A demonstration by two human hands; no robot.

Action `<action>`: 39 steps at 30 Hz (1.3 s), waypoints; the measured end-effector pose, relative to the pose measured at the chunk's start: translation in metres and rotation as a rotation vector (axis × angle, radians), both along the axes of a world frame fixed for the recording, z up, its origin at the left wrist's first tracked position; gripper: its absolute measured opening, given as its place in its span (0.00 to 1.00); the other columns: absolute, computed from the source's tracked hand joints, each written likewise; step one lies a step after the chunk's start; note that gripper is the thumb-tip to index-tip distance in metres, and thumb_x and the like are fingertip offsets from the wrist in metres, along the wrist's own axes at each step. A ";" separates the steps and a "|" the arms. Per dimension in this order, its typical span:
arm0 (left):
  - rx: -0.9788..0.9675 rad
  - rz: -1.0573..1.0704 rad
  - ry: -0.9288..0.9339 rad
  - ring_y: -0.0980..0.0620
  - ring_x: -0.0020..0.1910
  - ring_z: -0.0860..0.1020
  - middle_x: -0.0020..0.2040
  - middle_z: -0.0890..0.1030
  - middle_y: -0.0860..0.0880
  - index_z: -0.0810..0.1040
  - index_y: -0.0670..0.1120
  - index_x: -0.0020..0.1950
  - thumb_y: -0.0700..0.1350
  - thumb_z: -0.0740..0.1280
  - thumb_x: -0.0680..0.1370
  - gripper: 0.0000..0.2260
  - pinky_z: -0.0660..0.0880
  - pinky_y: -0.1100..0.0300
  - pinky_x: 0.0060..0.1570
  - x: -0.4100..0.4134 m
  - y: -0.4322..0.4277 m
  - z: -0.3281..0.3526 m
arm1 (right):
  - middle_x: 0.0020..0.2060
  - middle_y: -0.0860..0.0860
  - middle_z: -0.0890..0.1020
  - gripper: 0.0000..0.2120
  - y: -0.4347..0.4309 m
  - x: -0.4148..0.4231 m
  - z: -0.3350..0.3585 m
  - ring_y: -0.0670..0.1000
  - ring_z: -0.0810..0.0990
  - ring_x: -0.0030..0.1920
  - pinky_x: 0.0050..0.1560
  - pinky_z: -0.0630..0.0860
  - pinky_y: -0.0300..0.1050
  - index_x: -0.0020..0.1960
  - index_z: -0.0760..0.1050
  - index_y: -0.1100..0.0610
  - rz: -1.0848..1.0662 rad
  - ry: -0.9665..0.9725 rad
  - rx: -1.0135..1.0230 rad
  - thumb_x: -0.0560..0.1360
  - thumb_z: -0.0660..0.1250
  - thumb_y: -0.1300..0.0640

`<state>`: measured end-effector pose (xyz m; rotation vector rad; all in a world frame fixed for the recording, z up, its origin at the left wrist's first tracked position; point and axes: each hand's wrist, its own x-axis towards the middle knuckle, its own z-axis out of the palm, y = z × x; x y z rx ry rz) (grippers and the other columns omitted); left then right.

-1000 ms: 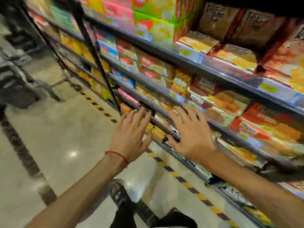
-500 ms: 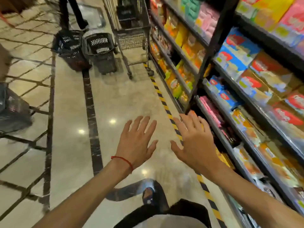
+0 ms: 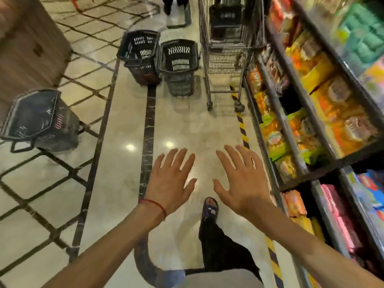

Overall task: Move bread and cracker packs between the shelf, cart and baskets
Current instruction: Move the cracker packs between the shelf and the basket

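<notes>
left hand (image 3: pixel 169 181): holding nothing, fingers spread flat, palm down over the floor, red string (image 3: pixel 155 204) on the wrist
right hand (image 3: pixel 239 183): empty too, fingers splayed, just beside the left one
packs (image 3: pixel 272 138): all on the shelf (image 3: pixel 280 119) to the right, neither hand touching them
cart (image 3: pixel 225 57): far down the aisle by the shelf, well apart from both hands
baskets: two side by side (image 3: pixel 138 53) (image 3: pixel 179 61) left of the cart, third basket (image 3: pixel 35 121) off to the left

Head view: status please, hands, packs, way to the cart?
Left grip and right grip open, holding nothing. Packs on shelf, untouched. Cart ahead beside shelf, two baskets left of it.
</notes>
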<state>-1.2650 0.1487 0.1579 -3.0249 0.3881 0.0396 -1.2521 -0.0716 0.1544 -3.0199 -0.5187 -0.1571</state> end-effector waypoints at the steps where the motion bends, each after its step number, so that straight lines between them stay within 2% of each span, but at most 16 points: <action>1: 0.006 0.015 -0.007 0.42 0.76 0.68 0.77 0.70 0.45 0.67 0.50 0.79 0.62 0.60 0.81 0.29 0.67 0.41 0.72 0.024 0.006 0.001 | 0.77 0.57 0.72 0.34 0.005 0.028 -0.002 0.62 0.68 0.77 0.78 0.58 0.62 0.78 0.71 0.54 0.025 -0.012 0.040 0.77 0.60 0.37; 4: 0.004 0.054 -0.007 0.41 0.75 0.68 0.76 0.70 0.44 0.68 0.49 0.78 0.61 0.59 0.81 0.28 0.67 0.41 0.71 0.093 0.022 0.008 | 0.74 0.58 0.75 0.32 0.019 0.108 0.001 0.64 0.71 0.74 0.76 0.63 0.64 0.75 0.73 0.56 0.091 -0.058 0.138 0.76 0.66 0.41; 6: 0.001 0.097 -0.013 0.42 0.75 0.68 0.77 0.70 0.44 0.68 0.49 0.78 0.61 0.58 0.81 0.28 0.67 0.42 0.70 0.137 0.035 0.014 | 0.74 0.57 0.75 0.32 0.033 0.160 0.006 0.64 0.71 0.74 0.75 0.64 0.64 0.75 0.73 0.56 0.132 -0.040 0.126 0.75 0.68 0.42; 10: -0.029 0.190 -0.025 0.42 0.74 0.69 0.76 0.71 0.44 0.69 0.49 0.77 0.61 0.57 0.81 0.28 0.69 0.43 0.69 0.212 0.070 0.018 | 0.76 0.56 0.72 0.34 0.071 0.257 0.013 0.62 0.67 0.77 0.77 0.61 0.63 0.78 0.70 0.53 0.214 0.024 0.058 0.76 0.63 0.39; 14: -0.047 0.251 -0.015 0.41 0.74 0.69 0.76 0.71 0.45 0.68 0.50 0.78 0.61 0.59 0.81 0.28 0.68 0.42 0.70 0.288 0.123 0.004 | 0.76 0.55 0.71 0.33 0.118 0.351 0.009 0.61 0.67 0.77 0.77 0.59 0.62 0.78 0.69 0.54 0.270 0.017 0.022 0.77 0.62 0.39; 25: -0.059 0.294 0.007 0.41 0.73 0.70 0.75 0.72 0.44 0.69 0.49 0.77 0.61 0.62 0.80 0.28 0.69 0.43 0.69 0.537 0.301 -0.007 | 0.75 0.54 0.73 0.31 0.290 0.594 0.002 0.60 0.68 0.76 0.76 0.64 0.62 0.76 0.70 0.53 0.204 0.055 -0.014 0.78 0.60 0.39; 30: -0.092 0.276 0.009 0.40 0.72 0.72 0.73 0.73 0.43 0.71 0.49 0.75 0.59 0.67 0.78 0.28 0.71 0.42 0.68 0.647 0.364 0.001 | 0.75 0.54 0.73 0.32 0.350 0.695 0.006 0.59 0.67 0.77 0.78 0.61 0.61 0.77 0.70 0.53 0.171 0.041 -0.028 0.78 0.61 0.39; 34: -0.109 0.290 0.032 0.40 0.72 0.72 0.73 0.74 0.43 0.72 0.49 0.75 0.58 0.67 0.78 0.27 0.72 0.41 0.66 0.740 0.407 -0.006 | 0.76 0.54 0.72 0.32 0.395 0.787 -0.005 0.59 0.66 0.78 0.79 0.59 0.61 0.78 0.70 0.53 0.165 0.050 -0.014 0.78 0.62 0.39; 39: -0.085 0.314 0.058 0.41 0.74 0.68 0.75 0.71 0.45 0.68 0.50 0.77 0.59 0.63 0.80 0.27 0.70 0.42 0.67 0.863 0.459 -0.026 | 0.76 0.55 0.73 0.32 0.448 0.912 -0.033 0.60 0.66 0.78 0.78 0.61 0.62 0.78 0.70 0.54 0.161 0.060 0.000 0.79 0.60 0.39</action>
